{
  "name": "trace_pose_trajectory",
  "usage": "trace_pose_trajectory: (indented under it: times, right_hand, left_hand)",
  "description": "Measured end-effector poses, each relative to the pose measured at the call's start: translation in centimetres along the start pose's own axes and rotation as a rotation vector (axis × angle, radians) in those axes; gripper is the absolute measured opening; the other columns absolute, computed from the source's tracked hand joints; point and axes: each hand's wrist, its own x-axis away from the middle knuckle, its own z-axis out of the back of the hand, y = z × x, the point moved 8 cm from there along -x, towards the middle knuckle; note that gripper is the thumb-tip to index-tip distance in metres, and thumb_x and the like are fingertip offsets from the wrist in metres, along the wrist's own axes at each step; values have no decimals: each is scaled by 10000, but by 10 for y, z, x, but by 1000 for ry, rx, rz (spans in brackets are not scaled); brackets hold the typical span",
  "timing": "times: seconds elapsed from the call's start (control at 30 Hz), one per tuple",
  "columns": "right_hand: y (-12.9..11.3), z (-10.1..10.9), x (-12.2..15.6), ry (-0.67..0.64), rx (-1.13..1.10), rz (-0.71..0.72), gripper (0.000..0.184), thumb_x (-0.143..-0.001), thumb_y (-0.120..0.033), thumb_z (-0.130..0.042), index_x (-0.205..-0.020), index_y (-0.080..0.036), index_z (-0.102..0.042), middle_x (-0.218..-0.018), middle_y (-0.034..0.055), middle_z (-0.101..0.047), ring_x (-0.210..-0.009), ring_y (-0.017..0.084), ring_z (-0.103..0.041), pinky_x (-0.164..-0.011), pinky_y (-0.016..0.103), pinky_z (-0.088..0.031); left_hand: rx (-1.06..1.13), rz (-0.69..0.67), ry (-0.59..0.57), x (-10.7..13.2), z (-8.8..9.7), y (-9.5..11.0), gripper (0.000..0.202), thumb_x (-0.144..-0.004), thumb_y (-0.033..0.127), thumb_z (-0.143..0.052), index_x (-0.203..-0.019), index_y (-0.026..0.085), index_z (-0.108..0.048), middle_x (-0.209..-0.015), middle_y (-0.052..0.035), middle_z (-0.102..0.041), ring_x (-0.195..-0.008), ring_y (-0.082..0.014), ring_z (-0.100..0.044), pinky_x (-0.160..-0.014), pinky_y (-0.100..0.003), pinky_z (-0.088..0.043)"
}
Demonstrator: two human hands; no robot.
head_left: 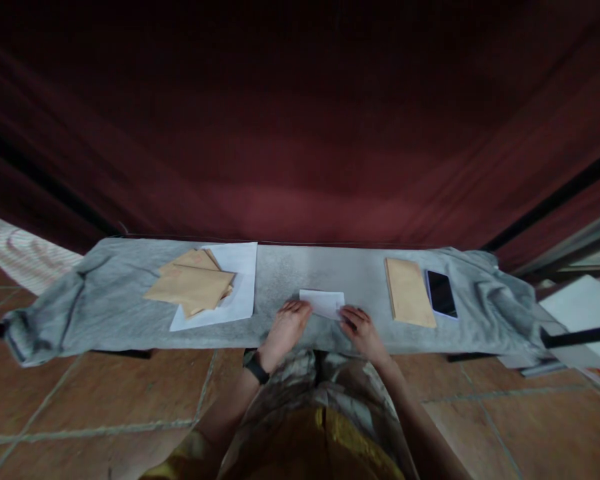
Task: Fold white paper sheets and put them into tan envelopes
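A small white folded sheet of paper (pixel 326 303) lies on the grey cloth in front of me. My left hand (pixel 289 325) is closed at its left end, fingers bent over the edge. At the opposite end, my right hand (pixel 361 328) pinches the lower right corner between thumb and fingers. To the left, a loose pile of brown envelopes (pixel 193 285) rests on larger white paper sheets (pixel 245 280). On the right is a neat stack of brown envelopes (pixel 409 292), with a smartphone (pixel 441 293) beside it.
The grey cloth (pixel 280 267) covers a long narrow bench or table, bunched at both ends. A dark red curtain-like surface (pixel 300 207) rises directly behind it. Black frame bars (pixel 580 337) stick out at the sides. White boards or papers (pixel 585 313) stand at far right.
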Motion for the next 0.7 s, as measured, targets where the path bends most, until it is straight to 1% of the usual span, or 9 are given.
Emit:
trace_pose_trajectory:
  times: [0.07, 0.13, 0.2, 0.27, 0.3, 0.43, 0.53, 0.6, 0.7]
  right_hand:
    - [1, 10, -4, -3, -132, -50, 344, -977, -380, -535, -1245, -232, -692, -1269, 101, -717, -1193, 243, -656, -1065, 453, -503]
    - [4, 19, -8, 22, -264, -131, 360, -973, -449, -526, -1182, -224, -714, -1191, 95, -748, -1111, 246, -690, -985, 410, -546]
    - [7, 22, -12, 42, -357, -214, 398, -971, -500, -491, -1094, -206, -730, -1072, 85, -773, -987, 237, -717, -876, 358, -574]
    - [8, 20, -17, 44, -388, -263, 434, -971, -523, -452, -1015, -192, -730, -952, 68, -775, -855, 213, -714, -769, 310, -572]
    - [9, 17, -20, 42, -383, -278, 446, -971, -528, -439, -988, -188, -727, -901, 60, -769, -798, 201, -704, -723, 292, -563]
    - [14, 6, -27, 69, -294, -341, 444, -965, -518, -428, -926, -182, -716, -757, 42, -733, -658, 182, -659, -614, 269, -513]
    - [20, 0, -28, 101, -191, -397, 414, -970, -472, -420, -922, -183, -713, -779, 63, -742, -695, 201, -678, -631, 283, -505]
    - [23, -2, -28, 115, -116, -426, 393, -983, -433, -410, -959, -185, -713, -834, 84, -759, -751, 215, -700, -661, 293, -509]
    - [24, -4, -28, 119, 1, -461, 382, -1013, -389, -394, -1072, -174, -704, -910, 117, -772, -788, 228, -721, -692, 303, -509]
  left_hand:
    - [118, 55, 62, -6, 14, -5, 185, -979, 246, -514, -983, 231, -699, -974, -46, -751, -943, -212, -682, -910, -345, -517]
    - [303, 162, 119, -12, 22, -16, 168, -962, 299, -552, -962, 224, -702, -896, -32, -737, -865, -196, -667, -838, -313, -515]
    - [535, 287, 150, -17, 21, -28, 165, -920, 341, -601, -914, 209, -699, -771, 2, -693, -734, -161, -624, -714, -259, -493]
    - [723, 381, 168, -21, 12, -38, 181, -881, 365, -626, -872, 195, -688, -688, 29, -638, -638, -132, -564, -614, -225, -447]
    - [775, 411, 181, -23, 7, -42, 187, -868, 371, -633, -860, 191, -682, -670, 36, -619, -619, -124, -545, -589, -217, -428]
    - [791, 479, 238, -25, -14, -56, 202, -844, 367, -649, -917, 180, -676, -629, 62, -554, -576, -104, -496, -546, -204, -380]
    - [788, 528, 260, -20, -31, -63, 282, -845, 335, -650, -1065, 160, -666, -631, 71, -537, -555, -100, -485, -531, -206, -385]
    - [788, 545, 239, -15, -41, -66, 393, -844, 311, -662, -1201, 149, -630, -666, 62, -571, -572, -107, -521, -544, -214, -425]
    - [711, 518, 154, -9, -53, -65, 538, -827, 206, -656, -1353, 156, -556, -776, 26, -657, -643, -125, -606, -611, -243, -513]
